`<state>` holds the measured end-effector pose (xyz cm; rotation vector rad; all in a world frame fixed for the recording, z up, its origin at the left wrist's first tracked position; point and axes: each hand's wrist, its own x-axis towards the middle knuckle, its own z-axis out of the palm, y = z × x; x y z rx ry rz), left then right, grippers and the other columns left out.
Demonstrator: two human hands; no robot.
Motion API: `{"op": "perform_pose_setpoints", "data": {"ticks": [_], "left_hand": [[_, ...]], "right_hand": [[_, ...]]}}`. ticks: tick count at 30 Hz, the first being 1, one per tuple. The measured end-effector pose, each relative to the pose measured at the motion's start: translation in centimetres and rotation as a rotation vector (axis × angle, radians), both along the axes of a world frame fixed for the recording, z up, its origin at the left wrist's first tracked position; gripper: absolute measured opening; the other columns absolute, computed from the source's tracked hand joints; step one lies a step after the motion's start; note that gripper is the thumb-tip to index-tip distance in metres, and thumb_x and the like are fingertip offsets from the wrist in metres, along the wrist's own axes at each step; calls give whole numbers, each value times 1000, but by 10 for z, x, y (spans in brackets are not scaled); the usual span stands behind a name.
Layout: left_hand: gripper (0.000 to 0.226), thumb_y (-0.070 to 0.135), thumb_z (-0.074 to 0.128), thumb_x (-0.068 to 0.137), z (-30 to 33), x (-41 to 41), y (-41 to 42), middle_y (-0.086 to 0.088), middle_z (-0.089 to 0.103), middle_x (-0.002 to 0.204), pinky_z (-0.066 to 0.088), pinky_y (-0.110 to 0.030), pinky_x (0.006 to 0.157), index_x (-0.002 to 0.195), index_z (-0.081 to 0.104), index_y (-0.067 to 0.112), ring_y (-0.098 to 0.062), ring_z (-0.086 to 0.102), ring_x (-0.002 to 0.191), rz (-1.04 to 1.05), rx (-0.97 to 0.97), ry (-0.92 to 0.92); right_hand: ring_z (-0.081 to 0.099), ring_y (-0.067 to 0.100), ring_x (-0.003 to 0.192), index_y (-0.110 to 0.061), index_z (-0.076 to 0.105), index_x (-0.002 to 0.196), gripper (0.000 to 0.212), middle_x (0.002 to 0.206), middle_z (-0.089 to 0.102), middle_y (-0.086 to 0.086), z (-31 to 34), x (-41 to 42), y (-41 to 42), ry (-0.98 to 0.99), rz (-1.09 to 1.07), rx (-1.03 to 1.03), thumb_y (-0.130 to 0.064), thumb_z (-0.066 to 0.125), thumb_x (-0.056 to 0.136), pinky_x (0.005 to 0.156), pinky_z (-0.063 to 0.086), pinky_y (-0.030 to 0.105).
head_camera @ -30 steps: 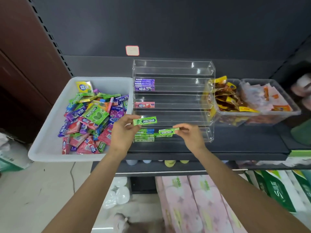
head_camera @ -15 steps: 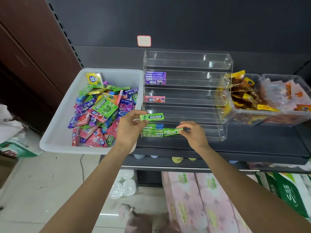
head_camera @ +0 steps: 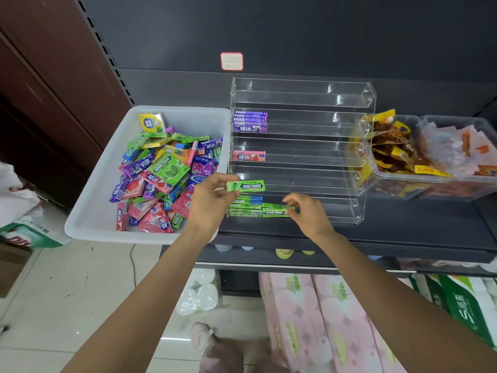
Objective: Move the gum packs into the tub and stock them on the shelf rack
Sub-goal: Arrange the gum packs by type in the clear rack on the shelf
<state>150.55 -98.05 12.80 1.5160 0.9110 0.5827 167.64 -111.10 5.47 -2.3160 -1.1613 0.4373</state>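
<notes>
- Your left hand (head_camera: 208, 204) has a pinch grip on a green Doublemint stick (head_camera: 245, 186), thumb and fingertips closed on its left end, so the pack juts out to the right of the grip, label facing you, hovering just in front of the rack's lower tiers.
- Your right hand (head_camera: 309, 211) is pinching the right end of a second green stick (head_camera: 277, 207), which lies flat in the bottom tier, so this one runs out to the left of your grip.
- That second stick sits on another one and right beside the stack of green packs (head_camera: 245, 208) already at the left end of the bottom tier.
- Going up the clear acrylic rack (head_camera: 349, 146): one pink pack (head_camera: 248, 156) sits at the left of a middle tier, and a stack of purple packs (head_camera: 250, 121) is at the left of a higher tier.
- The white tub (head_camera: 91, 200) is just left of the rack, touching it or nearly so, and sticks out past the shelf (head_camera: 403, 235) edge. There's a jumbled pile of mixed gum packs (head_camera: 164, 176) inside, green, purple, pink, yellow.
- Over on the right of the rack are clear bins of snack packets (head_camera: 398, 146).
</notes>
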Motion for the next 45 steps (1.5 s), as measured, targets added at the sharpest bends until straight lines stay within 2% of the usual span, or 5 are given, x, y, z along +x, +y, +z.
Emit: {"op": "perform_pose_setpoints", "data": {"ticks": [22, 26, 31, 36, 45], "left_hand": [[31, -2, 66, 82, 2, 6, -1, -9, 66, 106, 53, -46, 89, 88, 66, 28, -26, 61, 103, -49, 14, 41], [29, -4, 66, 81, 3, 10, -6, -9, 64, 104, 53, -18, 78, 91, 66, 24, -13, 60, 89, -78, 40, 58], [27, -6, 65, 81, 4, 17, -15, 4, 63, 99, 44, -2, 68, 95, 66, 16, -1, 55, 88, -125, 29, 46], [26, -8, 65, 81, 2, 30, -26, 6, 64, 93, 48, -7, 68, 95, 66, 14, -1, 57, 85, -125, -55, -14], [29, 4, 61, 87, -26, 46, -37, 4, 63, 112, 42, -13, 87, 114, 62, 16, -10, 58, 105, -323, 323, 326]], "right_hand": [[56, 20, 105, -15, 62, 120, 30, 115, 62, 6, -2, 8, 4, 15, 127, -133, -28, 53, 94, 88, 44, 32], [55, 20, 111, -14, 58, 125, 34, 121, 60, 6, 0, 9, 1, 20, 112, -140, -28, 52, 94, 93, 42, 31], [58, 9, 98, -12, 65, 114, 27, 112, 65, -1, 24, 4, -4, 202, -27, 124, -25, 50, 96, 83, 43, 17], [68, 13, 90, -17, 62, 111, 21, 101, 70, 2, 52, -6, -10, 817, -145, 347, -26, 52, 95, 84, 53, 22], [64, 12, 89, -21, 64, 106, 30, 92, 65, 2, 47, 10, -16, 692, -266, 470, 1, 58, 87, 82, 54, 23]]}}
